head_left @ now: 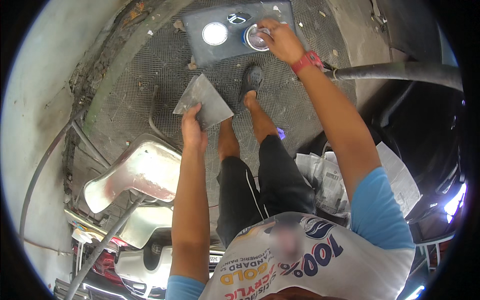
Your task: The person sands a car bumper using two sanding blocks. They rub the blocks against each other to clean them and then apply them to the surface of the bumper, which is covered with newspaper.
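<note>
My left hand (194, 127) grips a flat grey square plate (206, 97) by its near edge, thumb on top. A second corner shows behind it, so there may be two sheets. Farther off, my right hand (284, 41) reaches over an open round can (257, 45) with a blue side. Its fingers are bent at the can's mouth, and what they hold is too blurred to make out. The can stands on a dark grey board (202, 55). Left of it on the board is a bright white round lid or disc (215, 33).
A shiny black piece (239, 18) lies on the board. Ribbed matting (135, 95) covers the floor. At left, a curved white panel (140, 172) rests by a metal pole (107, 240). Newspaper sheets (325, 175) lie at right, beside a dark car body (425, 135) and thick pipe (400, 73).
</note>
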The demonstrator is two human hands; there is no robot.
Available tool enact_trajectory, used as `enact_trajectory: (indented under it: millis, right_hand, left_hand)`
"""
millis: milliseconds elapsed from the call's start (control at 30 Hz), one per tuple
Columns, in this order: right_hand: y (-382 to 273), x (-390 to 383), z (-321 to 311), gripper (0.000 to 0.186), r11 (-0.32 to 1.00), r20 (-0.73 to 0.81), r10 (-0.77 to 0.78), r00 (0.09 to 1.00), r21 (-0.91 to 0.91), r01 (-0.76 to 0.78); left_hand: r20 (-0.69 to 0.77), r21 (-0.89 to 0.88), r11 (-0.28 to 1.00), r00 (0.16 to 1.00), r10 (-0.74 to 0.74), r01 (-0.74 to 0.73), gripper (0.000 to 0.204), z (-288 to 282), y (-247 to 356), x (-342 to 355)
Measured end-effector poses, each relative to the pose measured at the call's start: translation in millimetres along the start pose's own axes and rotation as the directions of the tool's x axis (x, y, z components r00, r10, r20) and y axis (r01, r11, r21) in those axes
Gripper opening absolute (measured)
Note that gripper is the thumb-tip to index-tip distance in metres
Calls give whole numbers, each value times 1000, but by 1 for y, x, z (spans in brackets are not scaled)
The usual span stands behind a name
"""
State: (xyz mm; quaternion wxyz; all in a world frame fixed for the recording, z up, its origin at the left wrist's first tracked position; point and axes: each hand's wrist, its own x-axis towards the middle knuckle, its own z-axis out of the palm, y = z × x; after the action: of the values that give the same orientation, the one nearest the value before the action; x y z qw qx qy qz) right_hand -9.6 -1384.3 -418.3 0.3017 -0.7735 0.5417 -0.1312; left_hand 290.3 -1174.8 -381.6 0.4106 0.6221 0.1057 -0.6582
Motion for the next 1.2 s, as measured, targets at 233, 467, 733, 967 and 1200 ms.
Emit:
enact_trajectory:
  millis: [233,467,733,967,1200]
  right_hand:
    - [-34,-58,-33,21,903,-322,366,873,351,-249]
    - [-2,-71,-9,25,735,-219,602,768,527,-426]
    - [-26,-105,-72,30,477,-242,733,635,849,-227]
    - [-46,-124,-112,33,393,-242,771,588,909,-140]
    - [-59,-130,-127,34,355,-217,777,591,926,-126]
  left_hand:
    - [43,109,982,988,150,-154,50,68,0,30]
    - [92,274,935,974,209,-227,40,113,-4,65]
    - [124,491,804,941,316,-335,40,159,-6,97]
    - [175,611,680,907,384,-406,48,180,-15,126]
    - [204,587,719,928,312,-372,44,199,-6,127]
